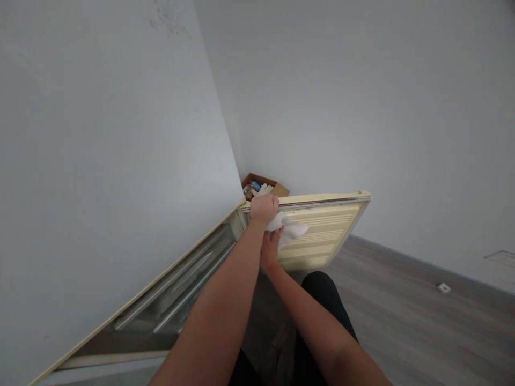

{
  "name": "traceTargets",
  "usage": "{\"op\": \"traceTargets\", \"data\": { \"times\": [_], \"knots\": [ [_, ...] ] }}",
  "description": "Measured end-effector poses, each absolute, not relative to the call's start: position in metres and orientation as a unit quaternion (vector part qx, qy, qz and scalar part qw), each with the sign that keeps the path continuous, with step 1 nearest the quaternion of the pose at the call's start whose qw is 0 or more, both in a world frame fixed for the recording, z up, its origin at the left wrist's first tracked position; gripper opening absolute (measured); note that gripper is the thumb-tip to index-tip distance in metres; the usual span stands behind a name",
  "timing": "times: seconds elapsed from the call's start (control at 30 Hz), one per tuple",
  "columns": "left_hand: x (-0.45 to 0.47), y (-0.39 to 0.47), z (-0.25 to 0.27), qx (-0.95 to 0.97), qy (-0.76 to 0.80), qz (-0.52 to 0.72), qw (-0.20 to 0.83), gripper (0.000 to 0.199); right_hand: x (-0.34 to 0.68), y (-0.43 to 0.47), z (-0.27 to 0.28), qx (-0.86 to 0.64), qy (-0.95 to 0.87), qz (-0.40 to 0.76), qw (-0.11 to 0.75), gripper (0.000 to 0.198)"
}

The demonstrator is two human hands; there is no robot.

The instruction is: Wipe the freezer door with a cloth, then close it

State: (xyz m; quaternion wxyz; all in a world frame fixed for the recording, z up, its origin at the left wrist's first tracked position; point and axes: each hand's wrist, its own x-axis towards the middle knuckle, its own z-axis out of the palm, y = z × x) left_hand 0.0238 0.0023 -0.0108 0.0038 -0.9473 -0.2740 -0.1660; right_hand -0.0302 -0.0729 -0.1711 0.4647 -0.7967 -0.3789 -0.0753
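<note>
Cream louvered door panel (322,236): propped upright on the floor, standing out at an angle from the glazed frame (177,289) that leans on the left wall. Flat rectangular slab, horizontal slats on the face, smooth painted finish, a thin metal strip along the top edge.

Left hand (264,208) is closed over the panel's top corner nearest the frame, fingers wrapped over the edge. Right hand (270,249) is held just below it, against the panel face, gripping a white cloth (290,229). Cloth is soft, crumpled, pressed to the upper slats beside the left hand.

Glazed frame: cream surround, glass panes with pale bars, long edge run diagonally down from the panel toward the viewer.

Cardboard box (265,187) is seen directly behind the panel's held corner, in the room corner, open-topped, with small items inside; contents too small to be identified.

Far top corner of the panel is free, well apart from the right wall. Grey wood-look plank floor (402,316) is laid to the right of the panel, with wide open room. A small white object (443,288) lies on the floor well right of the panel, near the wall base. Dark trousers (322,300) are visible below the panel's lower edge.
</note>
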Motion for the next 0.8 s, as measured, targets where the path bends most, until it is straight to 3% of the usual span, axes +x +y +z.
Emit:
{"op": "traceTargets", "data": {
  "times": [0.27,0.47,0.8],
  "knots": [
    [0.017,-0.001,-0.012,-0.949,-0.259,-0.177,0.014,0.055,-0.008,-0.091,-0.174,-0.781,-0.291,-0.152,0.531,0.026],
    [0.017,0.001,-0.013,-0.95,-0.258,-0.174,0.022,0.054,0.041,-0.118,-0.168,-0.793,-0.193,-0.16,0.556,0.035],
    [0.018,0.0,-0.013,-0.949,-0.26,-0.177,0.023,0.053,0.199,-0.206,-0.119,-0.835,0.059,-0.151,0.527,0.042]
  ]
}}
